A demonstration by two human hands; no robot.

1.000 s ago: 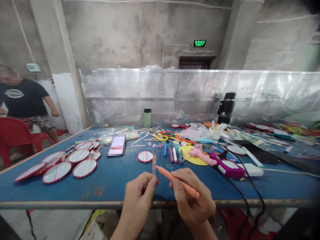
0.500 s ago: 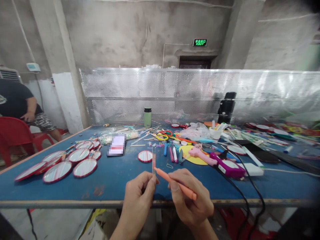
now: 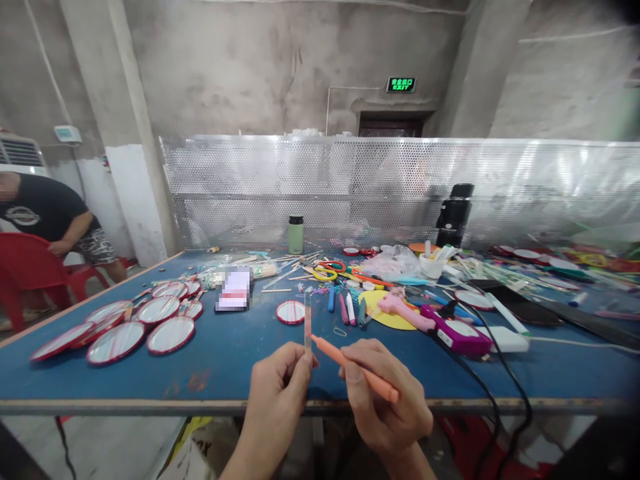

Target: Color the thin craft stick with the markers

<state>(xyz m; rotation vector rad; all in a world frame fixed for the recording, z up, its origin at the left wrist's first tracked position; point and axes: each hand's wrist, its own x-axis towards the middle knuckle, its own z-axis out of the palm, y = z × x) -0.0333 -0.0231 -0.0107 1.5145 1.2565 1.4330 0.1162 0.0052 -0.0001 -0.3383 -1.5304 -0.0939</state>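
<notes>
My left hand (image 3: 279, 392) is closed, pinching the lower end of a thin flat stick (image 3: 307, 320) that stands upright. The stick looks pinkish along its middle and pale near the top. In my right hand (image 3: 383, 400) is an orange marker (image 3: 357, 370), held like a pen. Its tip points left at the stick, close to its right edge; whether they touch I cannot tell. Just behind the stick lies a small round red-rimmed disc (image 3: 290, 312). Several markers (image 3: 344, 309) lie to the right of that disc, with a paper clip (image 3: 339, 331) nearer to me.
Red-rimmed round discs (image 3: 170, 335) lie in a group at left, near a phone (image 3: 234, 291). A green bottle (image 3: 295, 235) stands at the back. On the right are a purple-and-pink tool (image 3: 457, 331), a black flask (image 3: 454, 217) and black cables (image 3: 505, 373). A person (image 3: 55, 213) is at far left.
My right hand and the orange marker have shifted slightly right and down, the tip a little away from the stick. The person at far left has leaned forward. My left hand stays put.
</notes>
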